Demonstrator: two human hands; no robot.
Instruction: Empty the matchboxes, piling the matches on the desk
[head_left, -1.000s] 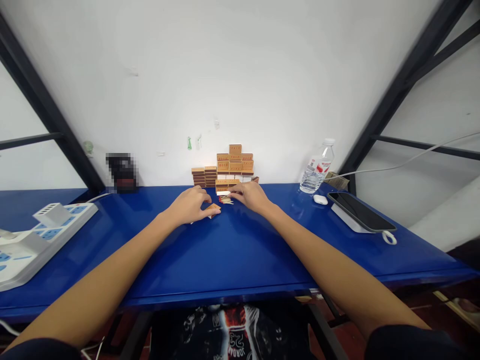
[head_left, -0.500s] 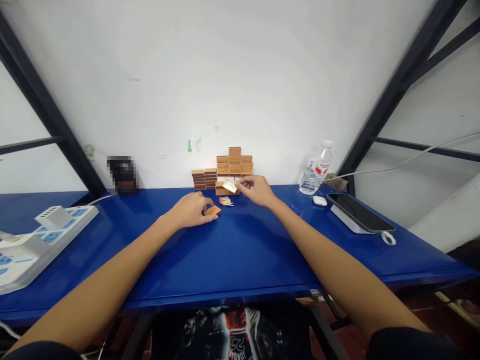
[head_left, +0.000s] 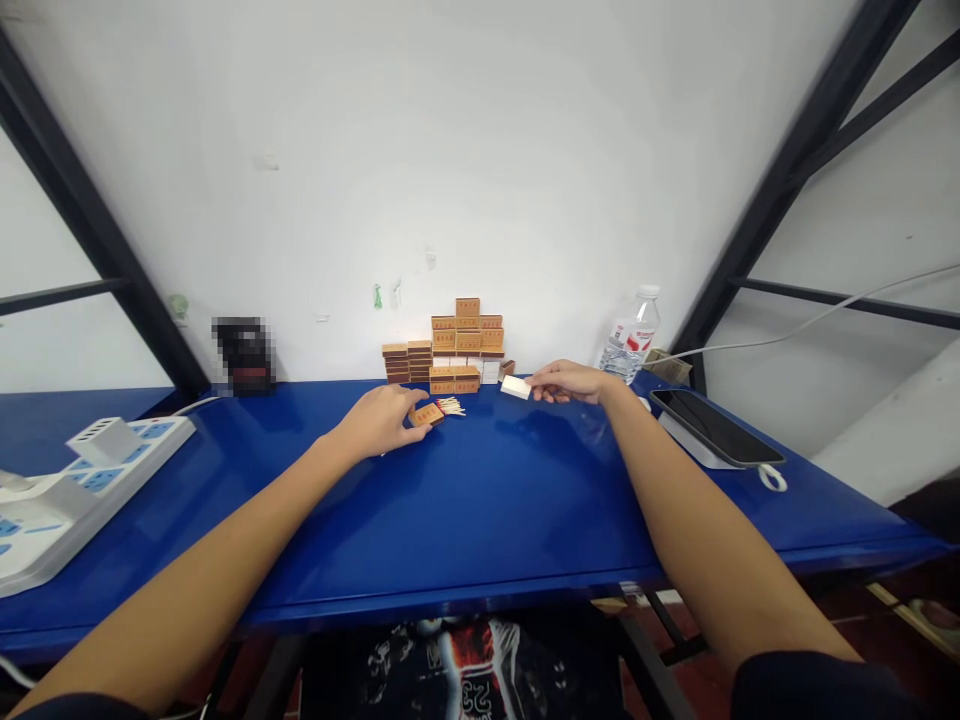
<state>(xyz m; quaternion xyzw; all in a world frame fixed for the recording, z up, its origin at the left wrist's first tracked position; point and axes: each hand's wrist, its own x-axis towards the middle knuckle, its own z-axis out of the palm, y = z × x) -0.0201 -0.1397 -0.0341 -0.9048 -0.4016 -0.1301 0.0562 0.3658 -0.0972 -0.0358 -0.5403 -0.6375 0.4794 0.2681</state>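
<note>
The left hand [head_left: 382,420] grips an orange matchbox [head_left: 426,415] between thumb and fingers, in the middle of the desk [head_left: 465,510], nearer its back edge than its front edge. The right hand [head_left: 566,383] pinches a white tray [head_left: 515,387] by its right end, close to the back edge; whether the tray touches the desk I cannot tell. A small pile of loose matches [head_left: 452,406], some with red heads, lies just beyond the orange matchbox.

Along the back edge, against the wall, stands a stepped stack of matchboxes [head_left: 468,340], with one box on top. A lower stack of boxes [head_left: 407,363] is just left of it. A tilted box [head_left: 508,368] is at its right foot.

Toward the back right corner stands a water bottle [head_left: 631,340]; a phone [head_left: 716,428] lies near the right edge. A white power strip [head_left: 97,490] runs along the left part, reaching toward the front edge.
</note>
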